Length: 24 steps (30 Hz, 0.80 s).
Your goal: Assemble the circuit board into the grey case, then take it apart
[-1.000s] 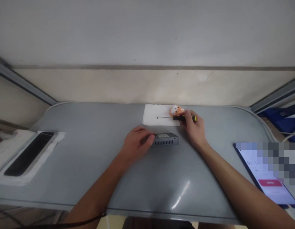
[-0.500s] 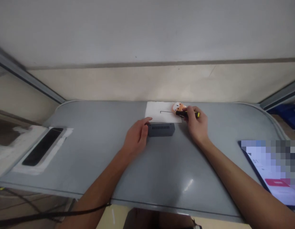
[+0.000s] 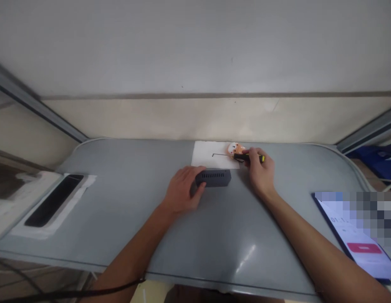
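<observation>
On the grey table (image 3: 119, 210), left fingers (image 3: 189, 174) clasp a vented box (image 3: 215, 178), right fingers (image 3: 255, 155) pinch a screwdriver (image 3: 239, 157).

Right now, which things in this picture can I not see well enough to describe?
All in the head view.
phone: upper screen pixelated, lower corner cut by the frame edge.
screwdriver: handle mostly covered by the right hand; tip too small.
dark grey box: left end hidden by the left hand.
orange and white figure: too small to identify.

Black phone (image 3: 53, 200) on white cloth (image 3: 85, 182), far left; lit tablet (image 3: 350, 235) right edge; grey table (image 3: 126, 168).
</observation>
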Each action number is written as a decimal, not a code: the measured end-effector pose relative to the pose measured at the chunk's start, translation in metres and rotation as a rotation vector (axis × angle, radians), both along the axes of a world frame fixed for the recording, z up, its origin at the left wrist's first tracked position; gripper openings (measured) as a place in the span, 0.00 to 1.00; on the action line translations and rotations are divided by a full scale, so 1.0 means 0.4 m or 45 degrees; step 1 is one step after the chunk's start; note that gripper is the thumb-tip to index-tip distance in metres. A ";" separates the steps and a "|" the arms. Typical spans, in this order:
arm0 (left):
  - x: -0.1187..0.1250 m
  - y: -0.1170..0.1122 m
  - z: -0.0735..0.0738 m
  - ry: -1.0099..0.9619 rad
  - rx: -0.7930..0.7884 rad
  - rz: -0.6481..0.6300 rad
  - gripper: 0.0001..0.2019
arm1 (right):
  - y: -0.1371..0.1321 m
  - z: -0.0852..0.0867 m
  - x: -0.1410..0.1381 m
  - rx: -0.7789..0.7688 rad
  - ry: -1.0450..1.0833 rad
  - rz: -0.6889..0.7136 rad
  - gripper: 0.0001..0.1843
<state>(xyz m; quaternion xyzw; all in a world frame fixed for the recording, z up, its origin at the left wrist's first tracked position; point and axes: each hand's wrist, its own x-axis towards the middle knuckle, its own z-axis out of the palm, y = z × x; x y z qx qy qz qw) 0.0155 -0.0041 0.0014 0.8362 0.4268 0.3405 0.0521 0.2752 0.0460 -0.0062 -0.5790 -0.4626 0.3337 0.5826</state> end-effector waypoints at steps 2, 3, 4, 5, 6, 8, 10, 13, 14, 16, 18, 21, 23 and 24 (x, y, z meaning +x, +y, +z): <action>-0.001 0.001 0.000 -0.027 -0.047 -0.042 0.17 | 0.001 -0.002 0.001 0.014 0.047 -0.021 0.25; -0.001 0.002 0.001 -0.050 -0.081 -0.066 0.16 | 0.000 0.000 0.000 0.018 0.075 -0.029 0.24; -0.002 0.003 0.001 -0.071 -0.117 -0.084 0.16 | -0.002 0.003 0.000 0.020 0.101 -0.029 0.23; -0.003 0.004 0.001 -0.090 -0.151 -0.092 0.17 | -0.005 0.008 -0.001 0.020 0.124 -0.023 0.22; -0.004 0.004 0.001 -0.105 -0.180 -0.087 0.17 | -0.008 0.015 -0.003 0.015 0.144 -0.009 0.21; -0.006 0.004 -0.002 -0.130 -0.236 -0.037 0.18 | -0.015 0.031 -0.007 0.001 0.194 0.027 0.20; -0.006 0.002 -0.005 -0.160 -0.294 0.026 0.19 | -0.021 0.045 -0.011 -0.016 0.289 0.053 0.18; -0.003 -0.001 -0.008 -0.219 -0.334 0.084 0.21 | -0.028 0.057 -0.016 -0.039 0.432 0.087 0.15; -0.003 -0.002 -0.008 -0.242 -0.324 0.089 0.23 | -0.029 0.058 -0.017 -0.049 0.445 0.104 0.14; -0.001 -0.002 -0.010 -0.281 -0.283 0.093 0.25 | -0.032 0.060 -0.021 -0.067 0.434 0.142 0.13; 0.000 -0.002 -0.012 -0.309 -0.232 0.096 0.26 | -0.035 0.062 -0.025 -0.095 0.404 0.175 0.13; 0.000 -0.002 -0.016 -0.309 -0.180 0.082 0.26 | -0.040 0.068 -0.034 -0.132 0.364 0.210 0.14; 0.001 -0.002 -0.017 -0.293 -0.162 0.067 0.26 | -0.043 0.069 -0.040 -0.145 0.341 0.228 0.15; 0.001 -0.003 -0.017 -0.288 -0.151 0.061 0.25 | -0.044 0.068 -0.041 -0.149 0.333 0.238 0.16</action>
